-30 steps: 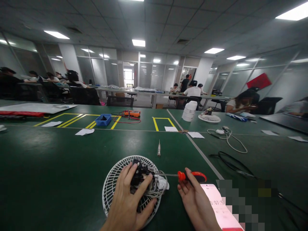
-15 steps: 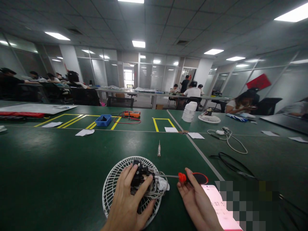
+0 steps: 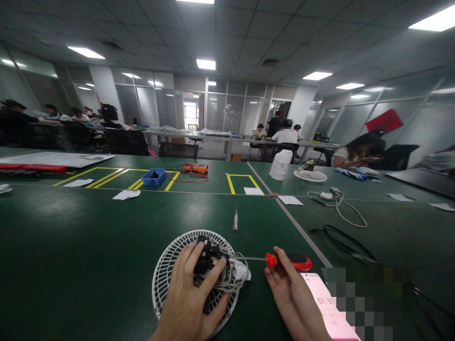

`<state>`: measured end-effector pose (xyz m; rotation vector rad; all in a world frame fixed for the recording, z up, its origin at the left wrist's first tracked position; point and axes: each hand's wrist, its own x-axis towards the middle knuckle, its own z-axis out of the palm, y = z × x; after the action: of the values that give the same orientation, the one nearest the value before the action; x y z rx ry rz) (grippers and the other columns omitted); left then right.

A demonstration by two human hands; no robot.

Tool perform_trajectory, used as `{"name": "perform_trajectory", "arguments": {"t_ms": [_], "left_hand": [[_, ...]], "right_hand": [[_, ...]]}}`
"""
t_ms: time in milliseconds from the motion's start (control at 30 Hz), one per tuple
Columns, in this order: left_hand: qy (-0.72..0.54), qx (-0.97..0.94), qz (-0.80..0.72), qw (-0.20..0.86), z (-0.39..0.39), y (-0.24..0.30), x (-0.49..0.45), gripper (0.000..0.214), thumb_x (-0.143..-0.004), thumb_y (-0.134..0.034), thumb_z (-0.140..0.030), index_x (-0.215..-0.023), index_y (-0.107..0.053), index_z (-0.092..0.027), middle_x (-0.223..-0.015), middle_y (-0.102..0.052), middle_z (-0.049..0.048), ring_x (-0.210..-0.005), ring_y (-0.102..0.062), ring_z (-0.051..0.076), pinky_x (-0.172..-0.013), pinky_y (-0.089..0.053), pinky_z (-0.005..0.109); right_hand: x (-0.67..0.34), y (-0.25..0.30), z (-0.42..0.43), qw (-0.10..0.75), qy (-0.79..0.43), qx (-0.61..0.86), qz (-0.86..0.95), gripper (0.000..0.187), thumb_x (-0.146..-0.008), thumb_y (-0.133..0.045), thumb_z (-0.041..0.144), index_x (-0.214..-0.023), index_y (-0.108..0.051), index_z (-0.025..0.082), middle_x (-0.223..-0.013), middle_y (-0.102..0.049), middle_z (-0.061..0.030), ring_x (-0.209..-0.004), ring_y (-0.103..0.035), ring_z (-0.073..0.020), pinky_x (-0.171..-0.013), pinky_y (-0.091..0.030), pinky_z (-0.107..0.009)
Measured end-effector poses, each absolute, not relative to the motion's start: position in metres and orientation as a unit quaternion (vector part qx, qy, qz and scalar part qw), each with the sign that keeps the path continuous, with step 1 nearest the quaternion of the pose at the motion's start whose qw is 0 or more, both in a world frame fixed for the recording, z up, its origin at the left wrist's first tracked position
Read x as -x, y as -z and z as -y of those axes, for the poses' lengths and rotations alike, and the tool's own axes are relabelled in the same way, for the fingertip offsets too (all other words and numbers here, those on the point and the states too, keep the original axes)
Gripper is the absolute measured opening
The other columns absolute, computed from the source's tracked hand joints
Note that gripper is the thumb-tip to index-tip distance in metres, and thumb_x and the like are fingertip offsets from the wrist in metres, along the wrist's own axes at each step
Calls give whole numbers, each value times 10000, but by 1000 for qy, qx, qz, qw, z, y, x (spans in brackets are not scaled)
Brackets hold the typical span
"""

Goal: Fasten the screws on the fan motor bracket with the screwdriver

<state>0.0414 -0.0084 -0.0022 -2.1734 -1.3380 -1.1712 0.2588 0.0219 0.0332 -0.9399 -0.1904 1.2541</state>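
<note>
My left hand (image 3: 194, 289) curves over a black fan motor (image 3: 203, 260), its fingers gripping the motor's sides. The motor sits on a round white fan grille (image 3: 159, 279). A bundled pale cord with a white plug (image 3: 241, 271) lies at the motor's right. In my right hand (image 3: 293, 289), a screwdriver with a red and black handle (image 3: 298, 261) is pinched between thumb and fingers. Its shaft points left, level, into the motor's right side; the tip is hidden. Beyond the grille lies a small clear-handled screwdriver (image 3: 235, 221).
A lit phone (image 3: 325, 303) lies beside my right hand. Farther back are a blue bin (image 3: 153, 177), an orange multimeter (image 3: 196, 168), a white cylindrical part (image 3: 280, 165) and another fan grille (image 3: 310, 175). Cables (image 3: 341, 208) lie at right. People sit at tables beyond.
The screwdriver handle has turned, showing more of its red side. My right hand has shifted very slightly right; my left hand stays on the motor.
</note>
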Motion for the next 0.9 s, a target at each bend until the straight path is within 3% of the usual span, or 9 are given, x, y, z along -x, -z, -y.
{"name": "perform_trajectory", "arguments": {"t_ms": [233, 367, 467, 633, 733, 833, 900], "left_hand": [[419, 760, 469, 163, 8, 4, -42, 506, -856, -720, -361, -1349, -621, -305, -1589, -314, 156, -1427, -404, 427, -1068, -484, 671], [420, 761, 468, 158, 8, 3, -42, 500, -863, -715, -352, -1351, -617, -301, -1584, -319, 162, -1436, -393, 419, -1064, -486, 673], [418, 760, 472, 158, 8, 3, -42, 500, -862, -718, -358, -1349, -618, -307, -1584, -321, 157, -1432, -401, 419, -1062, -491, 670], [421, 759, 470, 160, 7, 3, -42, 494, -857, -725, -347, -1339, -625, -310, -1590, -313, 152, -1432, -405, 417, -1065, -495, 657], [423, 758, 468, 162, 8, 4, -41, 493, -859, -725, -343, -1340, -625, -311, -1589, -314, 156, -1434, -402, 418, -1065, -491, 664], [424, 759, 465, 165, 7, 5, -41, 500, -857, -729, -348, -1344, -623, -310, -1586, -316, 162, -1435, -400, 424, -1054, -496, 669], [423, 761, 463, 165, 7, 5, -41, 501, -857, -730, -345, -1345, -621, -312, -1586, -315, 162, -1437, -396, 423, -1048, -501, 669]], "right_hand": [[-260, -38, -21, 708, -579, 395, 88, 577, -472, -974, 153, -973, -689, 185, -972, -755, -42, -989, -720, -217, -857, -610, -289], [-257, -34, -21, 714, -578, 392, 57, 460, -563, -960, 211, -931, -684, 206, -928, -734, -16, -897, -725, -205, -757, -636, -304], [-256, -34, -20, 712, -575, 400, 50, 477, -563, -961, 195, -958, -695, 218, -910, -720, 17, -812, -712, -172, -653, -626, -266], [-259, -38, -21, 721, -572, 386, 57, 552, -461, -971, 108, -937, -703, 188, -964, -732, -12, -894, -712, -187, -773, -627, -274], [-259, -39, -21, 712, -583, 387, 53, 500, -505, -959, 133, -930, -702, 191, -976, -732, -33, -924, -711, -198, -809, -623, -290], [-257, -38, -21, 713, -575, 397, 54, 454, -583, -953, 225, -959, -699, 227, -909, -709, 10, -822, -702, -175, -706, -632, -289], [-257, -36, -21, 718, -565, 401, 61, 500, -557, -968, 226, -979, -701, 236, -885, -694, 33, -757, -684, -154, -633, -619, -265]]}}
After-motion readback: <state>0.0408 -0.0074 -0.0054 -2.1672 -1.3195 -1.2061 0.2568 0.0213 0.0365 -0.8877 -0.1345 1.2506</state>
